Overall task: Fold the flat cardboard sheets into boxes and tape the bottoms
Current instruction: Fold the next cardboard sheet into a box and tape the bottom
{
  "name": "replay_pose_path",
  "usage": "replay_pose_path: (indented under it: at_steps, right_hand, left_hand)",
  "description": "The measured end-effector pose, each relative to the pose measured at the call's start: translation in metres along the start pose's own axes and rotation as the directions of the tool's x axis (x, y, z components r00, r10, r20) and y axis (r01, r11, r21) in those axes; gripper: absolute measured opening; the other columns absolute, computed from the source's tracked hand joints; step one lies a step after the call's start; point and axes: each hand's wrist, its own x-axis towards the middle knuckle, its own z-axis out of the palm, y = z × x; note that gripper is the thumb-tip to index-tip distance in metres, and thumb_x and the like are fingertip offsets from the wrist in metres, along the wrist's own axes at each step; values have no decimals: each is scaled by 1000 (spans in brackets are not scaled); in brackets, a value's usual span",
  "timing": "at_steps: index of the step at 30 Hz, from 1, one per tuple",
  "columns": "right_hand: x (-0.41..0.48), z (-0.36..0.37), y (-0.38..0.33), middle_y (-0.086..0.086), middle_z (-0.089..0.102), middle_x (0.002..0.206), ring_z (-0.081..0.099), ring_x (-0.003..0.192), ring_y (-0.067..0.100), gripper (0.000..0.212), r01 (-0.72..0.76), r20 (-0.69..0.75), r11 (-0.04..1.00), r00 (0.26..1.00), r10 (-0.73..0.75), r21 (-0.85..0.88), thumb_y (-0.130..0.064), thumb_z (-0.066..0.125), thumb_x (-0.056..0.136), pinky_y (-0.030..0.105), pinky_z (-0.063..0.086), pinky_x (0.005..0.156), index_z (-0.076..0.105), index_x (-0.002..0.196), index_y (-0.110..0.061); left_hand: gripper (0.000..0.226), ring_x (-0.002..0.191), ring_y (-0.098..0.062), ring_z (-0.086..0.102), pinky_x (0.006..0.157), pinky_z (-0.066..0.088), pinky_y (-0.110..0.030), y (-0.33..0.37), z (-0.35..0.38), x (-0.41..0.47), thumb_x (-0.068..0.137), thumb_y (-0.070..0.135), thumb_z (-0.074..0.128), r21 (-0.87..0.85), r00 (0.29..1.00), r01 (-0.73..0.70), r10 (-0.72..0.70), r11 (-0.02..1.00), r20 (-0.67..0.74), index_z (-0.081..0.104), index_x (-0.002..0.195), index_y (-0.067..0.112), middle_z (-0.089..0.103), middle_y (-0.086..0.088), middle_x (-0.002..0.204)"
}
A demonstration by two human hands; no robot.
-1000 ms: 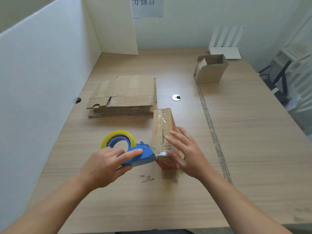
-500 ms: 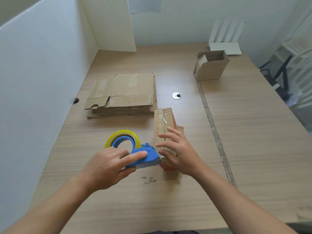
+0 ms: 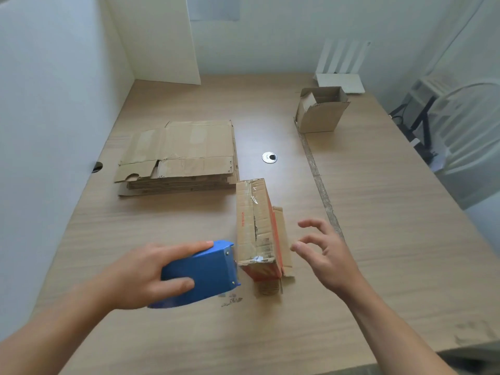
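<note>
Head view: left hand [image 3: 140, 277] seemingly grips half-hidden dispenser [image 3: 209, 270].

Taped box [image 3: 255, 226] seam-up mid-table; blue tape dispenser [image 3: 205, 269] just left; flat sheet stack [image 3: 186, 150] behind; open box [image 3: 320, 115] far right.

The top edge cuts off a paper sign [image 3: 213, 8] on the back wall, leaving its characters unreadable. The left hand [image 3: 135, 277] wraps over the rear of the blue tape dispenser [image 3: 205, 269], hiding that end; whether its front touches the taped cardboard box [image 3: 257, 220] cannot be told. Red print and a barcode label on the box are too small to read. Both forearms run off the bottom edge. A chair [image 3: 470, 125] at the right edge is blurred and cropped. Sheets in the flat cardboard stack [image 3: 184, 155] cannot be counted.
</note>
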Motion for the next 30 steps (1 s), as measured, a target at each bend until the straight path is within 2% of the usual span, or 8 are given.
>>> replay_pose_path:
  at_steps: [2, 6, 8, 14, 18, 22, 25, 30]
  right_hand:
    - [-3, -1, 2, -14, 58, 117, 55, 107, -9, 24, -106, 47, 988, 994, 102, 114, -21, 71, 86, 22, 43, 90, 68, 63, -21]
    - [-9, 28, 8, -9, 64, 113, 62, 110, 6, 26, -167, 14, 953, 985, 169, 252, -34, 65, 77, 46, 49, 100, 56, 59, -17]
    - [-12, 37, 14, -8, 64, 115, 64, 111, 13, 29, -158, -18, 935, 985, 173, 319, -38, 67, 78, 50, 50, 100, 54, 59, -20]
    - [-14, 45, 31, -5, 68, 115, 70, 101, 31, 32, -253, -51, 864, 951, 304, 435, -24, 73, 85, 59, 52, 93, 55, 59, -19]
    - [-10, 42, 33, 11, 65, 116, 72, 98, 32, 33, -319, -58, 770, 907, 417, 552, -4, 63, 94, 44, 57, 90, 49, 65, -8]
    - [-7, 34, 42, 6, 67, 95, 73, 77, 17, 27, -437, -6, 707, 848, 529, 556, -8, 63, 95, 34, 58, 85, 47, 73, -7]
    - [-7, 26, 47, 7, 59, 74, 66, 65, 12, 22, -554, 135, 624, 797, 589, 551, -18, 61, 98, 30, 58, 73, 52, 82, -5]
    - [-5, 17, 43, 7, 65, 97, 66, 86, 21, 30, -701, 265, 645, 713, 649, 304, -40, 54, 100, 42, 59, 80, 66, 92, -14]
  left_hand:
    - [61, 103, 9, 55, 79, 43, -8, 1, -5, 6, 70, 63, 55, -144, 993, 86, -73, 986, 92, 37, 126, 75, 54, 43, 118]
    - [53, 102, 10, 56, 78, 42, -10, 3, 3, 26, 72, 48, 61, -168, 963, 191, -151, 967, 223, 52, 122, 60, 57, 41, 112]
    - [54, 102, 10, 58, 78, 41, -10, 0, 7, 30, 72, 44, 62, -202, 948, 242, -187, 949, 257, 54, 124, 56, 58, 40, 112]
    - [53, 102, 5, 61, 87, 46, -21, -1, 12, 44, 72, 42, 64, -227, 922, 301, -221, 926, 318, 58, 124, 54, 65, 29, 115]
    - [51, 99, 4, 63, 88, 48, -23, 9, 9, 60, 71, 44, 64, -186, 906, 310, -230, 933, 357, 57, 117, 65, 67, 28, 111]
    - [53, 100, -1, 64, 95, 50, -31, 24, 11, 80, 68, 49, 63, -112, 887, 310, -245, 944, 391, 56, 119, 65, 68, 24, 110]
    - [54, 99, -4, 64, 95, 50, -35, 32, 12, 92, 67, 50, 62, -72, 874, 316, -261, 946, 411, 56, 119, 64, 69, 22, 108]
    - [52, 96, -4, 66, 94, 52, -35, 41, 8, 97, 68, 46, 63, -68, 861, 340, -281, 938, 425, 59, 116, 64, 71, 23, 105]
